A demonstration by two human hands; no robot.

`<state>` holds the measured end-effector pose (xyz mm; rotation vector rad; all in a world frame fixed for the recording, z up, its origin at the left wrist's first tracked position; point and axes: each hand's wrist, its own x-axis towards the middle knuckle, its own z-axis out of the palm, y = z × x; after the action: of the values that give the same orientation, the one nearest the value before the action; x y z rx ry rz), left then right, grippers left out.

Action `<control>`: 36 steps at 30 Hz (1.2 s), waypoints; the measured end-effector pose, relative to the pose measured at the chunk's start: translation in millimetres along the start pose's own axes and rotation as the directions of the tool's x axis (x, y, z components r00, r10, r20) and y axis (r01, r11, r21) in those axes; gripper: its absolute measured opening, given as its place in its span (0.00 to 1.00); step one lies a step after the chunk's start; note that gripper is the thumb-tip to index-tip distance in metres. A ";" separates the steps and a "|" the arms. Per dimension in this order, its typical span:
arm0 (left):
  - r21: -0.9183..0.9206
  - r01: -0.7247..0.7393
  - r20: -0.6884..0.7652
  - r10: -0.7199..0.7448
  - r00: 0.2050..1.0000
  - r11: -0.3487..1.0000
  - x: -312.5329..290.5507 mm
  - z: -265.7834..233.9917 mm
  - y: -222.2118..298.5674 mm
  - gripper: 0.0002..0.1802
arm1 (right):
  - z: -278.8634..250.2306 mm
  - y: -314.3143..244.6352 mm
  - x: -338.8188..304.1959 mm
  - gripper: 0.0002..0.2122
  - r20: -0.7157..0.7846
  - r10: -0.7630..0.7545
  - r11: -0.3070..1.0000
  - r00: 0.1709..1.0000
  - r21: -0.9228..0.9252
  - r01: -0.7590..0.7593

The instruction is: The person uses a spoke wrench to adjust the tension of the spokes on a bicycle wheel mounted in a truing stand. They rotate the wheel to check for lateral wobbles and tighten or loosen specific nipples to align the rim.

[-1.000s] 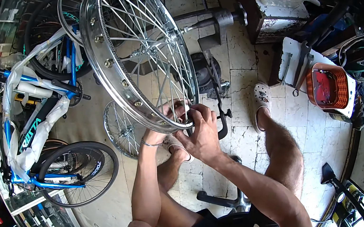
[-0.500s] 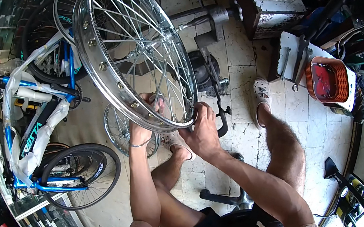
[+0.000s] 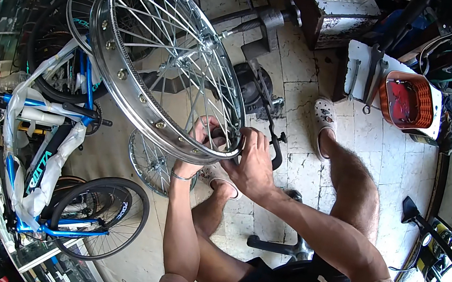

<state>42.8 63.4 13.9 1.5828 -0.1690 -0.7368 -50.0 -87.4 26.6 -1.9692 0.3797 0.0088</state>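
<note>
A bare silver bicycle wheel (image 3: 106, 64), without a tyre, stands tilted in a dark metal stand (image 3: 263, 35). Thin spokes run from its rim to a shiny hub (image 3: 207, 47). My left hand (image 3: 204, 128) reaches inside the rim's near part among the spokes, its fingers curled round something small and dark that I cannot make out. Close beside it, my right hand (image 3: 252, 163) has its fingers closed on the rim's right edge; the fingertips are partly hidden.
A blue bicycle frame (image 3: 86, 82) in white wrapping stands at the left, near a black-tyred wheel (image 3: 135, 227). Another spoked wheel (image 3: 135, 167) is below the rim. At the right are an orange basket (image 3: 385, 99) and wrenches (image 3: 374, 64) on a white surface. My foot (image 3: 322, 124) rests on the tiles.
My left hand has moved right along the rim, closer to my right hand. The wheel has turned slightly, its near rim fittings shifting up and left. My right hand stays almost in place.
</note>
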 end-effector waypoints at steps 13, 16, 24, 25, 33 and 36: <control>0.132 -0.061 -0.085 0.073 0.994 0.989 7.8 21.4 9.1 0.22 | 8.6 10.5 -1.2 0.34 -0.009 -0.082 0.983 0.997 0.162 0.083; 0.241 -0.042 -0.119 0.072 0.990 0.970 7.5 19.8 5.8 0.20 | 11.3 11.0 -1.8 0.35 -0.003 -0.079 0.991 0.997 0.112 0.079; 0.128 0.009 0.081 -0.019 0.997 0.992 -0.2 10.4 23.4 0.26 | 6.3 9.0 5.5 0.38 0.033 -0.097 0.994 0.995 -0.054 0.099; 0.195 -0.148 0.114 0.127 0.985 0.970 3.4 10.6 11.9 0.26 | 4.9 7.6 6.1 0.38 0.040 -0.108 0.994 0.993 -0.020 0.109; 0.136 -0.008 0.026 0.004 1.000 0.991 8.9 -7.5 -7.4 0.22 | 8.5 8.2 6.1 0.41 0.046 -0.029 0.999 0.999 -0.017 0.030; -0.017 0.046 0.072 -0.045 0.996 0.999 5.4 -2.1 10.5 0.21 | 6.3 11.2 7.4 0.43 0.046 -0.045 0.999 0.998 -0.027 0.046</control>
<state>51.4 60.6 21.7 1.5476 -0.1784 -0.8289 -44.9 -87.8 12.7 -2.0015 0.3065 0.0300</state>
